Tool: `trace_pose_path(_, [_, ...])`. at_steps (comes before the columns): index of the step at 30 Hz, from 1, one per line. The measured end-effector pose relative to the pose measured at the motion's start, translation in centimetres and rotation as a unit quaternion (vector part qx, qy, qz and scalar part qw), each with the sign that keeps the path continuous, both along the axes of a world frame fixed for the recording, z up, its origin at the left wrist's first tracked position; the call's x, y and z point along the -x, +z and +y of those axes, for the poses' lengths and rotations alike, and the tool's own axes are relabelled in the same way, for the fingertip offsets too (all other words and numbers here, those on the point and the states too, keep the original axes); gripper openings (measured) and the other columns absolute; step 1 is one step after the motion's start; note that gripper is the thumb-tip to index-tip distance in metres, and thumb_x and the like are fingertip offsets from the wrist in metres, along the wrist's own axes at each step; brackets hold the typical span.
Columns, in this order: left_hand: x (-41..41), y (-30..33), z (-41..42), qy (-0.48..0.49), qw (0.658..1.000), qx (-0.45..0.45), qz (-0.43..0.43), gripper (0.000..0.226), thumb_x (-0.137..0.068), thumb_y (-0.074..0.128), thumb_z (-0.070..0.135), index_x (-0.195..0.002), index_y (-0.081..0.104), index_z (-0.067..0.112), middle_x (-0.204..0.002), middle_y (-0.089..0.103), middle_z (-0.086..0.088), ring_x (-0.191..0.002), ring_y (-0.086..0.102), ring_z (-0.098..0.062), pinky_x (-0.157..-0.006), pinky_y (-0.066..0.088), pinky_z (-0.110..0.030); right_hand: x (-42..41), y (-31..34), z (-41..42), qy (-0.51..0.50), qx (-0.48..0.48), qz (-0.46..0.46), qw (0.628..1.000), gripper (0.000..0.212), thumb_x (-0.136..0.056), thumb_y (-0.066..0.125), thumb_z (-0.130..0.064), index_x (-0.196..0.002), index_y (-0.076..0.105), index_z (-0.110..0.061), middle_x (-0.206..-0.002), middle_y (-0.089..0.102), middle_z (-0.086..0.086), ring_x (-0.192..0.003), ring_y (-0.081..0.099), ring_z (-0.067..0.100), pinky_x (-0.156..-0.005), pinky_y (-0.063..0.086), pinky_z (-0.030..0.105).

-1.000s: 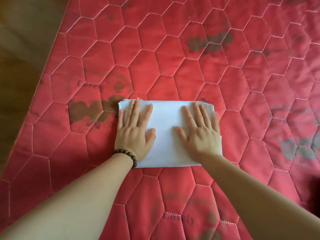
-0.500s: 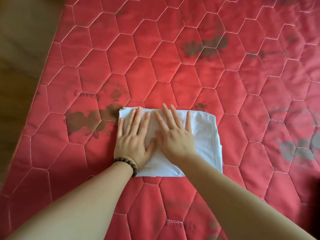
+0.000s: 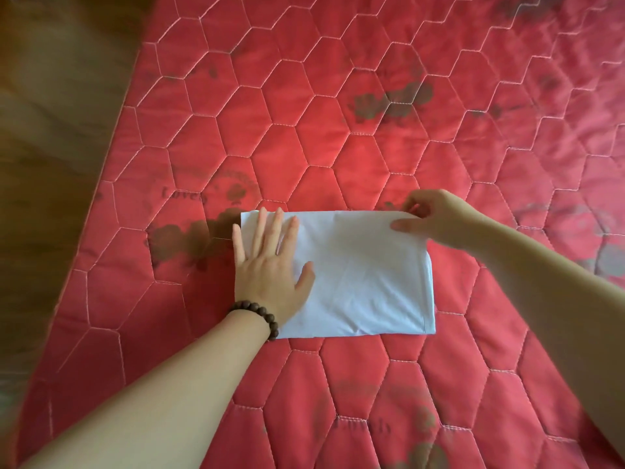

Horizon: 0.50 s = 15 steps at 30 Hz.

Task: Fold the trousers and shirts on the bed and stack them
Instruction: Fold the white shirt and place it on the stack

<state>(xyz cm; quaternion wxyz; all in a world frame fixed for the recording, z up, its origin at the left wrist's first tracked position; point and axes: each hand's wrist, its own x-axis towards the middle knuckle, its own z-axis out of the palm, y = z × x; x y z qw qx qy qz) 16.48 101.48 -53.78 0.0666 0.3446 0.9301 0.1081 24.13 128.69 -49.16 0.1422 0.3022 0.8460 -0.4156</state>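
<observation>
A white garment [image 3: 365,275], folded into a flat rectangle, lies on the red quilted bed cover [image 3: 304,137]. My left hand [image 3: 267,265], with a brown bead bracelet on the wrist, lies flat with straight fingers on the garment's left part. My right hand [image 3: 436,218] is at the garment's far right corner, thumb and fingers pinching the cloth's edge there. No other clothes are in view.
The bed's left edge runs diagonally from top centre to bottom left, with brown wooden floor [image 3: 50,164] beyond it. The red cover stretches far to the right and beyond the garment.
My right hand slid from flat on the right part to the middle beside my left hand, then moved out to the far right corner and pinched it. My left hand stayed put.
</observation>
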Motion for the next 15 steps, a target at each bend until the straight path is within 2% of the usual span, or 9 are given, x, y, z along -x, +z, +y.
trace_pose_path(2, [-0.3, 1.0, 0.4, 0.003, 0.999, -0.037, 0.020, 0.062, -0.085, 0.039, 0.038, -0.139, 0.047, 0.010, -0.151, 0.039, -0.009, -0.145, 0.024, -0.030, -0.116, 0.009, -0.059, -1.1, -0.1, -0.4, -0.028, 0.065, -0.052, 0.996, 0.019, -0.078, 0.078, -0.025, -0.091, 0.067, -0.016, -0.074, 0.062, -0.003, -0.061, 0.057, 0.008, -0.053, 0.045, 0.015])
trace_pose_path(4, [-0.7, 1.3, 0.6, -0.014, 0.998, -0.046, 0.034, 0.054, -0.085, 0.048, 0.030, -0.135, 0.052, 0.008, -0.148, 0.042, -0.012, -0.143, 0.028, -0.031, -0.115, 0.015, -0.060, -1.8, -0.5, -1.0, -0.030, 0.058, -0.098, 0.993, 0.022, -0.077, 0.078, -0.027, -0.092, 0.067, -0.015, -0.080, 0.064, 0.001, -0.071, 0.060, 0.015, -0.066, 0.051, 0.027])
trace_pose_path(6, [-1.2, 1.0, 0.5, -0.030, 0.999, -0.035, 0.024, 0.054, -0.086, 0.057, 0.025, -0.136, 0.051, 0.007, -0.150, 0.039, -0.013, -0.144, 0.026, -0.031, -0.116, 0.015, -0.057, -2.0, -0.5, -1.7, -0.084, 0.068, -0.071, 0.992, 0.021, -0.077, 0.078, -0.024, -0.089, 0.067, -0.012, -0.084, 0.065, 0.004, -0.077, 0.061, 0.020, -0.074, 0.050, 0.033])
trace_pose_path(9, [-2.0, 0.2, 0.1, -0.048, 0.999, -0.010, 0.002, 0.062, -0.087, 0.059, 0.028, -0.144, 0.041, 0.010, -0.155, 0.029, -0.013, -0.146, 0.019, -0.030, -0.117, 0.013, -0.052, -2.4, -0.6, -2.3, -0.174, 0.142, -0.005, 0.974, 0.018, -0.078, 0.076, -0.021, -0.085, 0.067, -0.008, -0.085, 0.067, 0.008, -0.077, 0.063, 0.022, -0.075, 0.052, 0.038])
trace_pose_path(11, [-2.3, -0.4, -0.3, -0.057, 0.998, 0.005, -0.011, 0.066, -0.089, 0.056, 0.032, -0.148, 0.034, 0.013, -0.158, 0.021, -0.012, -0.147, 0.014, -0.030, -0.118, 0.013, -0.051, -2.9, -1.1, -2.7, -0.193, 0.156, -0.009, 0.969, 0.015, -0.082, 0.073, -0.023, -0.084, 0.066, -0.009, -0.084, 0.067, 0.009, -0.075, 0.063, 0.023, -0.071, 0.052, 0.037])
trace_pose_path(15, [-2.3, -1.5, -0.9, -0.073, 0.996, 0.037, -0.019, 0.069, -0.091, 0.047, 0.041, -0.152, 0.023, 0.020, -0.161, 0.009, -0.006, -0.149, 0.003, -0.027, -0.119, 0.010, -0.049, -3.6, -2.6, -2.9, -0.168, 0.055, -0.038, 0.983, 0.030, -0.085, 0.067, -0.029, -0.087, 0.060, 0.000, -0.080, 0.055, 0.008, -0.072, 0.052, 0.022, -0.064, 0.042, 0.032])
